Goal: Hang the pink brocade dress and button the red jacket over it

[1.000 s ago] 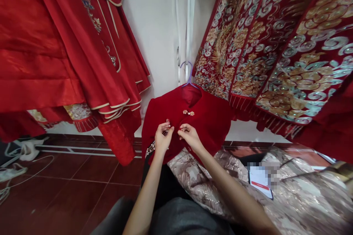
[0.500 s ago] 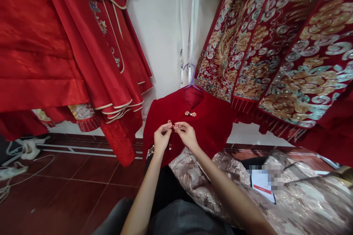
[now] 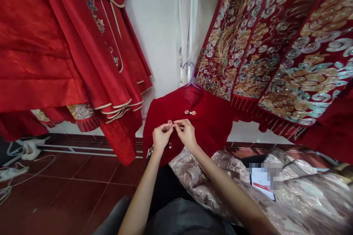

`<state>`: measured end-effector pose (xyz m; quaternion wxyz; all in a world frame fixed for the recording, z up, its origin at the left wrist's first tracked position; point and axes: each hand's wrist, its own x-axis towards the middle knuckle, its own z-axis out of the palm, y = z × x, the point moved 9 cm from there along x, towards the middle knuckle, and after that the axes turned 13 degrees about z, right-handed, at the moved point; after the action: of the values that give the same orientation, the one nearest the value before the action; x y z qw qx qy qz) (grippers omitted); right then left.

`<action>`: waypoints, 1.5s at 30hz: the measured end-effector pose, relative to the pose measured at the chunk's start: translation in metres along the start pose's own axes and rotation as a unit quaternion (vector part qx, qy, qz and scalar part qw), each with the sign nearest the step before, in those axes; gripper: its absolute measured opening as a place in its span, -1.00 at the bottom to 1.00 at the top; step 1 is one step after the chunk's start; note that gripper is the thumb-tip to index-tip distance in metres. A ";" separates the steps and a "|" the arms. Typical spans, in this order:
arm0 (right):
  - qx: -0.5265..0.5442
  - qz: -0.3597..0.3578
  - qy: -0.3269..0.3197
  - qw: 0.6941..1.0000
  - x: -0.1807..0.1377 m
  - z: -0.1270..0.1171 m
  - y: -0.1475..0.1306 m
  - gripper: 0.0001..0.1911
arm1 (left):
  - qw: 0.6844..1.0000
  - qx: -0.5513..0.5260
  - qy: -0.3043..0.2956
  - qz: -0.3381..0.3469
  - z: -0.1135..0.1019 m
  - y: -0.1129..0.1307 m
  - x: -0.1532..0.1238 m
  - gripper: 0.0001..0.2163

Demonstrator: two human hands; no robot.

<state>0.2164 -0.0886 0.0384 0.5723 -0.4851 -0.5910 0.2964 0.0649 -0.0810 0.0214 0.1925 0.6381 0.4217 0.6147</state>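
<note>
A dark red velvety jacket (image 3: 212,121) on a purple hanger (image 3: 192,77) lies over my lap, its collar away from me. Along its front opening sit beaded, flower-shaped clasps; the upper beaded clasp (image 3: 190,112) is joined across the opening. My left hand (image 3: 162,137) pinches one half of the clasp below it, thumb against fingertips. From the other side, my right hand (image 3: 186,133) pinches the other half, and the fingertips of both hands nearly meet. The fingers largely cover this clasp, so I cannot tell whether its halves are hooked. Another beaded piece (image 3: 170,145) shows below my left fingers.
Red garments (image 3: 110,55) with pale piping hang at left, and embroidered, fringed red garments (image 3: 275,58) at right. Shiny patterned fabric (image 3: 311,198) is spread at lower right with a phone-like flat object (image 3: 261,183) on it. White shoes (image 3: 29,150) and a cable (image 3: 44,170) lie on the tiled floor.
Both hands stay at the same clasp. Their fingers have shifted only slightly, with the fingertips a touch closer together. The jacket and surroundings look the same.
</note>
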 end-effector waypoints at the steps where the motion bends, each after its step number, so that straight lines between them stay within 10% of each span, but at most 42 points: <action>1: 0.000 -0.003 0.004 1.000 0.000 0.000 -0.001 -0.83 | 1.000 0.013 -0.012 0.015 0.000 0.002 0.003 -0.85; 7: 0.059 0.041 -0.135 0.988 0.003 -0.004 0.012 -0.79 | 0.998 -0.020 -0.047 0.044 -0.006 0.002 -0.005 -0.78; 14: 0.022 0.173 -0.195 0.965 -0.011 -0.052 0.064 -0.74 | 0.992 -0.028 -0.100 -0.073 -0.009 -0.007 -0.087 -0.84; 23: 0.001 0.253 -0.235 0.938 -0.035 -0.020 0.100 -0.86 | 0.995 0.020 -0.060 -0.082 -0.006 -0.002 -0.096 -0.75; 38: 0.050 0.242 -0.325 0.913 -0.045 -0.003 0.087 -0.64 | 0.993 -0.014 -0.010 -0.113 -0.001 -0.003 -0.104 -0.75; 45: 0.059 0.183 -0.243 0.951 -0.045 0.006 0.071 -0.64 | 0.995 -0.002 0.023 -0.096 -0.004 -0.006 -0.107 -0.75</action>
<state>0.2215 -0.1032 -0.0446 0.3748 -0.4634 -0.5947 0.5395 0.0710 -0.1616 -0.0483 0.2421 0.5804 0.4842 0.6084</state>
